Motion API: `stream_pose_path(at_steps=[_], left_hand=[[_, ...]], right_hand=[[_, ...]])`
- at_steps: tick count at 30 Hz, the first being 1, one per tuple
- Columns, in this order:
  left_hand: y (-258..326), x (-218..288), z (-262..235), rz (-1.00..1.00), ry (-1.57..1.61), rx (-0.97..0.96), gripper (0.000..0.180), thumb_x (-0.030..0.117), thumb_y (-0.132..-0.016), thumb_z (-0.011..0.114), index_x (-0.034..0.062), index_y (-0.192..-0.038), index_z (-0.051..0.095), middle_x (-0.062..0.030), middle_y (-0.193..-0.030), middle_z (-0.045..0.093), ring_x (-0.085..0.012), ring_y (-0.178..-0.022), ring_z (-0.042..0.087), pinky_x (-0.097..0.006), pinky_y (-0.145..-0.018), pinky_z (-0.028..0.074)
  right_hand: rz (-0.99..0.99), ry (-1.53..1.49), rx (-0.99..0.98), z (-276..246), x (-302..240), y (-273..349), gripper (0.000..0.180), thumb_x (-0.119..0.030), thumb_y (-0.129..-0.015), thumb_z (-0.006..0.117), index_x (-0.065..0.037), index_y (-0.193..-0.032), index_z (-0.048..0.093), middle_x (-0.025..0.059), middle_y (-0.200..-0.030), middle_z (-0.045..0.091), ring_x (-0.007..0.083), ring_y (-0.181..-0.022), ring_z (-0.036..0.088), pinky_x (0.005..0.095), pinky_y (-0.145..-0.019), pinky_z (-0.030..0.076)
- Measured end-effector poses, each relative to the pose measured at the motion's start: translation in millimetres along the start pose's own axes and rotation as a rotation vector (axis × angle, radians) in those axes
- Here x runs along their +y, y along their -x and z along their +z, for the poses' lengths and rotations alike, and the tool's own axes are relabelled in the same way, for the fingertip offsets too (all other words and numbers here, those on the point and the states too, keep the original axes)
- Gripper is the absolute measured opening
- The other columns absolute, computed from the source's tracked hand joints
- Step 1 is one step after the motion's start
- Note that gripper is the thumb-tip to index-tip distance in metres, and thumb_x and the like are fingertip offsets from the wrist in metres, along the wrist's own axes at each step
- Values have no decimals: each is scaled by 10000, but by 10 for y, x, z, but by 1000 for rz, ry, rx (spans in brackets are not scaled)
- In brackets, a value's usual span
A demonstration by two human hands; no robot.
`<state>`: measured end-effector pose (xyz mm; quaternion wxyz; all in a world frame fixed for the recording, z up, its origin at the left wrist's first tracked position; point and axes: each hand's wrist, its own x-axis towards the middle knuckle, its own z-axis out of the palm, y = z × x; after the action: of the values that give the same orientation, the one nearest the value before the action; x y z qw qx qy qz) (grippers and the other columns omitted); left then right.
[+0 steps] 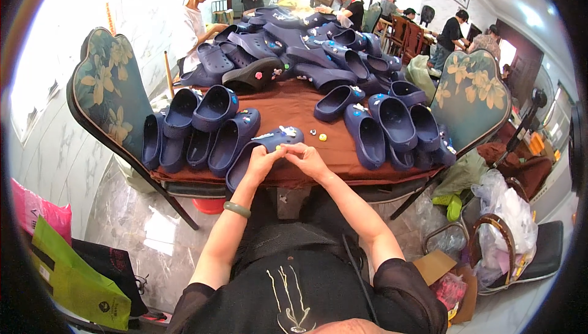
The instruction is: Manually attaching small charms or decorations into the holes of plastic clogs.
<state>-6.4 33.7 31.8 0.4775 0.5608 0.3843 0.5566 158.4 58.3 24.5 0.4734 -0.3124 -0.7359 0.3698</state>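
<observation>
From my remote seat I look down on both of my hands meeting at the near edge of a table covered with a reddish-brown cloth (294, 110). My left hand (264, 159) and my right hand (308, 157) are pressed close together, fingertips touching, at the heel end of a dark navy rubber clog with small coloured charms pushed into its upper (266, 145); the fingers seem pinched on something small there, but I cannot tell whether they grip the clog's rim or a charm. That clog lies on its side at the table's front edge, just left of centre, toe pointing away to the right. A jade-green bangle (237, 209) sits on my left wrist. Just beyond the clog, two loose little charms, one white and one yellow (322, 137), lie on the bare cloth. To the left, a row of plain navy clogs (202, 132) stands packed side by side, and to the right another cluster of navy clogs (392, 129) leans together. Further back a big heap of the same navy clogs (306, 49) covers the table's middle. Two chair backs in dark teal fabric with yellow floral print flank the table, one at left (107, 89), one at right (468, 98). A person in a white shirt and dark cap (195, 21) works at the far left of the heap.
</observation>
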Motion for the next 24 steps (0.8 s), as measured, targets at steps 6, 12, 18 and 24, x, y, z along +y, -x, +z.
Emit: stream_pose_path(at_steps=[6, 12, 18, 24], left_hand=[[-119, -145, -106, 63, -27, -2, 214, 78, -785, 623, 23, -990, 647, 7, -950, 633, -95, -855, 571, -257, -771, 459], [-285, -87, -182, 3, -501, 119, 225, 164, -688, 629, -19, -818, 647, -92, -722, 649, -138, -668, 607, -298, -620, 481], [-380, -140, 27, -48, -568, 190, 287, 241, -601, 654, -23, -713, 646, -219, -702, 623, -294, -718, 637, -371, -666, 473], [-296, -127, -133, 15, -589, 183, 188, 161, -643, 642, -15, -709, 635, -51, -639, 609, -121, -603, 558, -285, -575, 435]], right_hand=[[11, 401, -277, -165, -216, -189, 434, -93, -871, 540, -12, -1285, 437, 174, -865, 620, 218, -808, 593, 311, -724, 461], [-323, 160, 154, -658, -1236, -840, 523, -196, -943, 438, -22, -1384, 219, 63, -830, 609, 110, -649, 568, 236, -579, 459], [118, -105, 408, -1084, -1188, -1352, 478, -232, -942, 420, -77, -1370, 276, 76, -832, 615, 103, -559, 528, 220, -460, 416], [-330, 34, -4, -109, -1922, -1559, 790, -80, -774, 561, 32, -1400, 93, 59, -829, 618, 89, -599, 553, 226, -514, 453]])
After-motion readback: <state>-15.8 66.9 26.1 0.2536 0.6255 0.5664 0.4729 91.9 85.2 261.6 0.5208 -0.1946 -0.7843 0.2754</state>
